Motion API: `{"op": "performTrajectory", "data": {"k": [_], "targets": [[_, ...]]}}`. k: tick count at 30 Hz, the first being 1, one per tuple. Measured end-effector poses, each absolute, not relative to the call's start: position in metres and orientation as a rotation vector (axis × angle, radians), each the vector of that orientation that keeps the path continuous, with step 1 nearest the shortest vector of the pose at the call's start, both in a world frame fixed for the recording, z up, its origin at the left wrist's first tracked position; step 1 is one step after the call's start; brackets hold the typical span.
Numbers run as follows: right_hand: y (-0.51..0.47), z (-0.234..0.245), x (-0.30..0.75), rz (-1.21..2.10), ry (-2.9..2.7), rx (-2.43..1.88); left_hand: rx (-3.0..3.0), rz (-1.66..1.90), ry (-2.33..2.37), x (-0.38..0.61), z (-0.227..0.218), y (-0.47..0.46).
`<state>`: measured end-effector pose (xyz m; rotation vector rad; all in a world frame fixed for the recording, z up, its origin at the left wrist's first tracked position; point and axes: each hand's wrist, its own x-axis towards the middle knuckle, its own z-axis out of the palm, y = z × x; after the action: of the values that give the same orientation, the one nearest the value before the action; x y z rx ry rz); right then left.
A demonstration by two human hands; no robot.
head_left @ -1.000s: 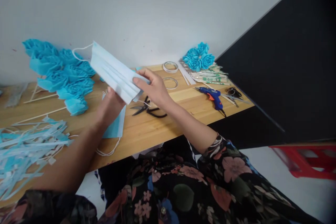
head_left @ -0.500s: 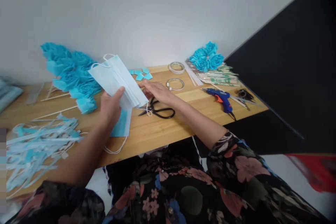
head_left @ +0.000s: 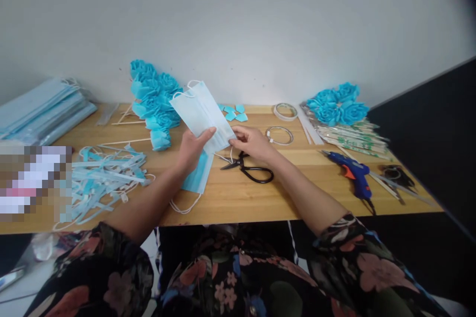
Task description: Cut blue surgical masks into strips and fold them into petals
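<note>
Several flowers look finished; this mask looks uncut. Left hand pinches it; right hand curls at its corner, grip unclear.

No word, brand or number can be read. Green printing marks the wrappers of the bundled sticks, too small and blurred to make out; any marking on the hot glue gun is equally illegible.

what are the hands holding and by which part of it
A pleated face mask: the left hand grips its lower long edge, thumb on top; the right hand touches, perhaps pinches, its right-hand corner.
</note>
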<state>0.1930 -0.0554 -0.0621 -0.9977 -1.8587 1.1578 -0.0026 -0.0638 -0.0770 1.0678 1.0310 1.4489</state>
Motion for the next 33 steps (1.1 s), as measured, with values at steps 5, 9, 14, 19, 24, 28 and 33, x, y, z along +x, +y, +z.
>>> {"op": "performTrajectory", "data": {"k": [5,9,14,19,24,28,33], "targets": [[-0.063,-0.068,0.197,0.909,-1.92,-1.095,1.102,1.41,1.129,-0.003,-0.076,-0.064],[-0.063,-0.071,0.202,0.812,-1.899,-1.116,1.056,1.426,1.176,-0.004,-0.074,-0.063],[-0.063,-0.068,0.206,0.983,-1.891,-1.091,1.057,1.427,1.177,-0.007,-0.074,-0.063],[-0.069,-0.056,0.205,1.136,-1.884,-1.039,1.218,1.328,1.168,-0.001,-0.075,-0.069],[-0.071,-0.061,0.2,1.029,-1.715,-1.111,1.339,1.182,1.086,0.003,-0.076,-0.076],[-0.069,-0.068,0.199,1.056,-1.589,-1.156,1.272,1.236,1.029,-0.001,-0.081,-0.073],[-0.07,-0.066,0.199,1.314,-1.47,-1.082,1.071,1.221,1.036,-0.005,-0.084,-0.069]]}}
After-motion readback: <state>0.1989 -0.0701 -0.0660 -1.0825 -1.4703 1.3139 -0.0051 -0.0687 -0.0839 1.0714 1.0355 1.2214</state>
